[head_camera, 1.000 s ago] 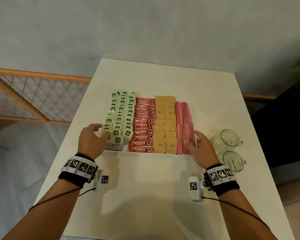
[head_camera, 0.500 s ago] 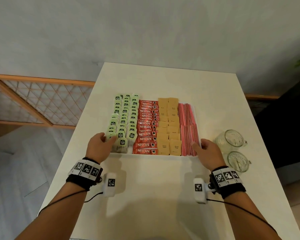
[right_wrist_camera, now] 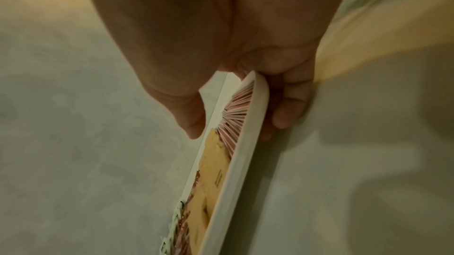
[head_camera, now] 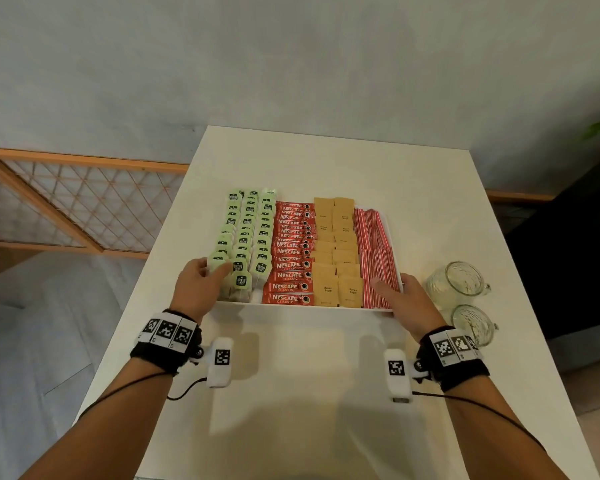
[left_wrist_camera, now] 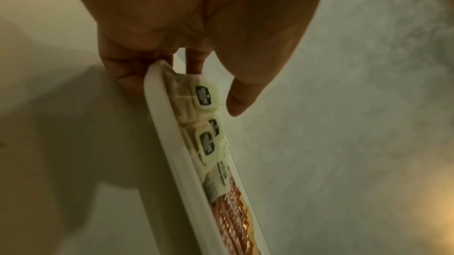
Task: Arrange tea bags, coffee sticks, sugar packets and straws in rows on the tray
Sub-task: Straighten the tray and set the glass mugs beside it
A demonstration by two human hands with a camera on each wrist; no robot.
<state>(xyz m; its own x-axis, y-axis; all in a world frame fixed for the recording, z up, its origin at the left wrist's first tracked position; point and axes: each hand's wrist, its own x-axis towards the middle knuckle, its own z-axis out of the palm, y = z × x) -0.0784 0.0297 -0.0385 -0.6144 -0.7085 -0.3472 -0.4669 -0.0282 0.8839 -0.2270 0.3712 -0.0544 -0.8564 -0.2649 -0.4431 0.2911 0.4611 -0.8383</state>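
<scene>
A white tray (head_camera: 309, 307) holds rows of green tea bags (head_camera: 246, 233), red coffee sticks (head_camera: 291, 252), tan sugar packets (head_camera: 336, 251) and red-striped straws (head_camera: 376, 254). My left hand (head_camera: 201, 284) grips the tray's near left corner, with the thumb (left_wrist_camera: 240, 100) over the tea bags (left_wrist_camera: 205, 96) and the fingers (left_wrist_camera: 123, 72) under the rim (left_wrist_camera: 169, 142). My right hand (head_camera: 402, 296) grips the near right corner: thumb (right_wrist_camera: 189, 115) above the straws (right_wrist_camera: 236, 123), fingers (right_wrist_camera: 290, 107) beneath the rim (right_wrist_camera: 245, 152). The tray's near edge casts a shadow on the table.
Two glass mugs (head_camera: 456, 280) (head_camera: 473, 323) stand on the white table (head_camera: 326, 393) just right of the tray and my right hand. A wooden lattice screen (head_camera: 66, 206) lies beyond the table's left edge. A grey wall rises behind the table.
Both hands have slid from the tray's sides to its near corners and taken hold. The tray's near edge now sits slightly above the table.
</scene>
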